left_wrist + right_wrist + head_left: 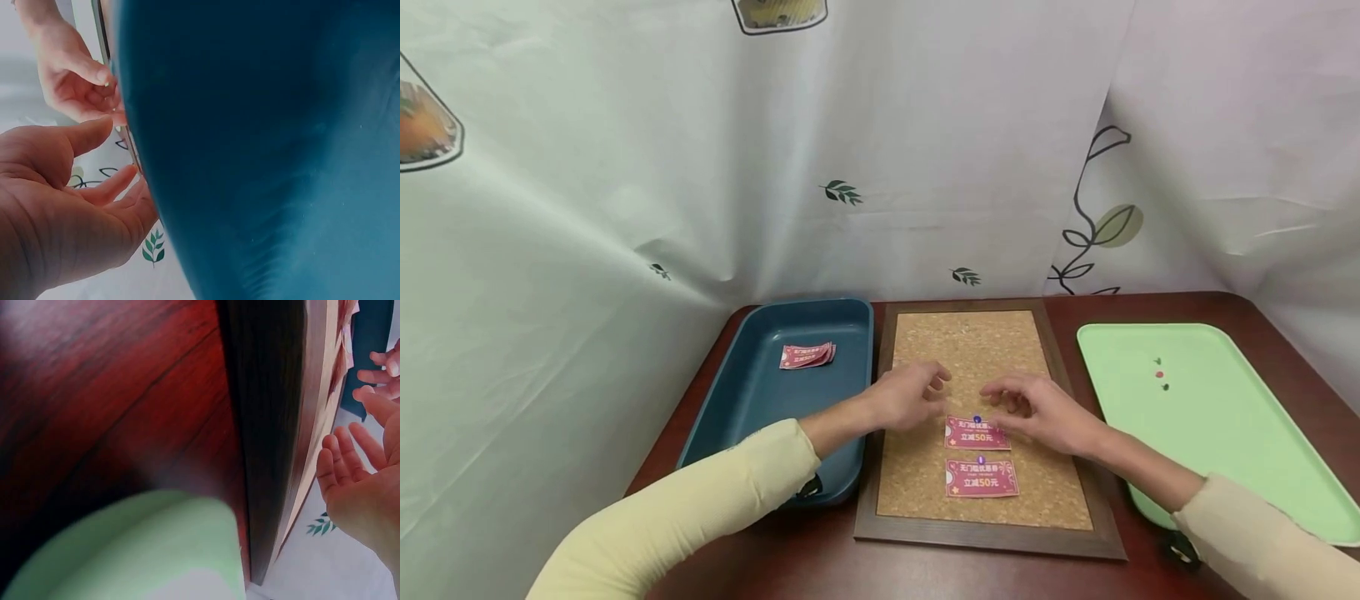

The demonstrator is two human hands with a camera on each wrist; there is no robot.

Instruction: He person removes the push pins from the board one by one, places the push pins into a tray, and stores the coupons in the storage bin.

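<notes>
Two pink paper coupons are on a framed cork board [917,483], one above the other. A blue pushpin [977,420] sits at the top edge of the upper coupon [970,437], and another pushpin [981,460] at the top of the lower coupon [985,483]. My left hand [910,396] hovers over the board's left half, fingers loosely bent and holding nothing. Opposite it, my right hand [1045,411] is beside the upper coupon, its thumb overlapping that coupon's right end in the head view. The right wrist view shows the right hand's fingers [340,456] spread with nothing in them.
A dark blue tray [760,400] left of the board holds a small stack of pink coupons [807,356]. To the right, a light green tray [1225,442] carries several small pushpins [1159,374]. A printed white curtain [910,167] hangs behind the dark red table [820,558].
</notes>
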